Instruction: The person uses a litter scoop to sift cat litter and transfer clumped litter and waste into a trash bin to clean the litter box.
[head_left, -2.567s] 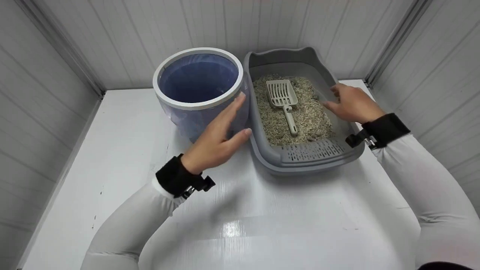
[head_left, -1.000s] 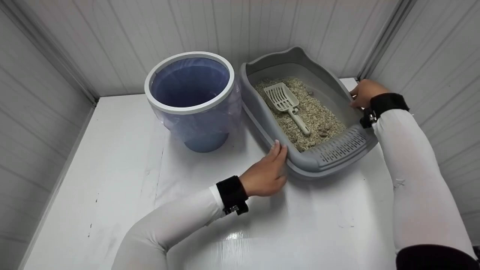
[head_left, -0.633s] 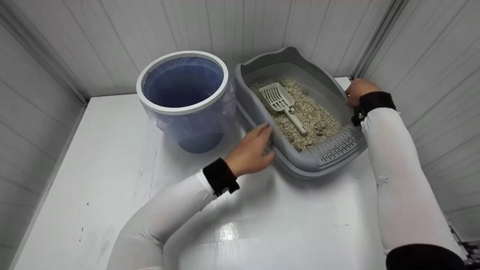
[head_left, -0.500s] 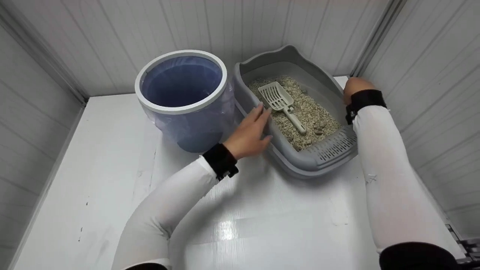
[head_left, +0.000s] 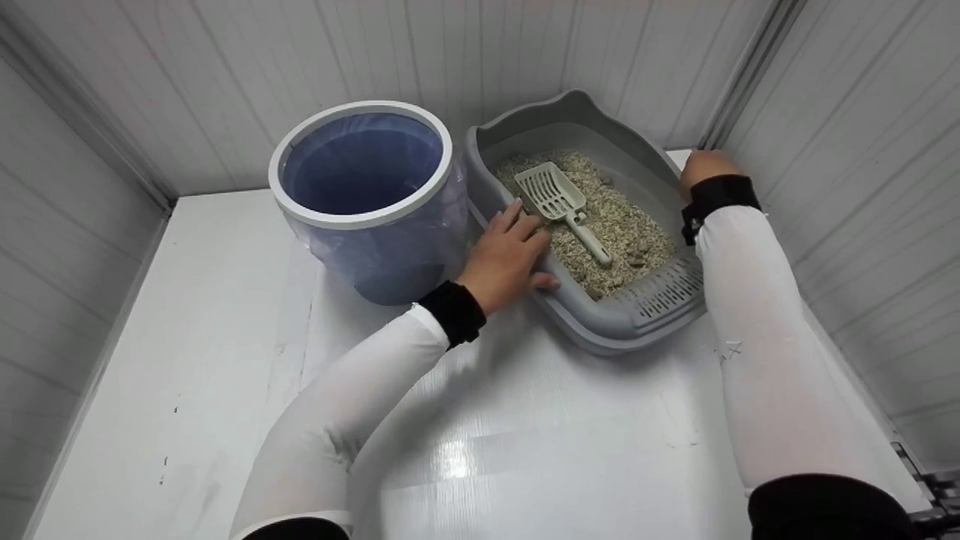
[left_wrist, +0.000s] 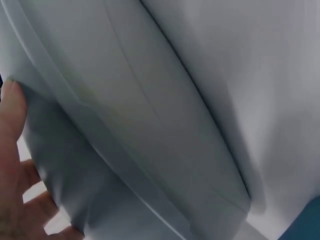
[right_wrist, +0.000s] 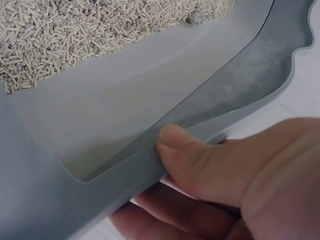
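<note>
You are working under bright, even overhead light. A white glare patch is sitting on the glossy white tabletop (head_left: 457, 465) just below your left forearm, and soft shadows are falling under that arm and beneath the grey plastic litter tray (head_left: 600, 330). The head view is staying sharp, with wall lines bowing near the edges. Your left wrist view is looking dim and blurred, too close to focus. Your right wrist view is showing your thumb (right_wrist: 200, 165) softly blurred.
</note>
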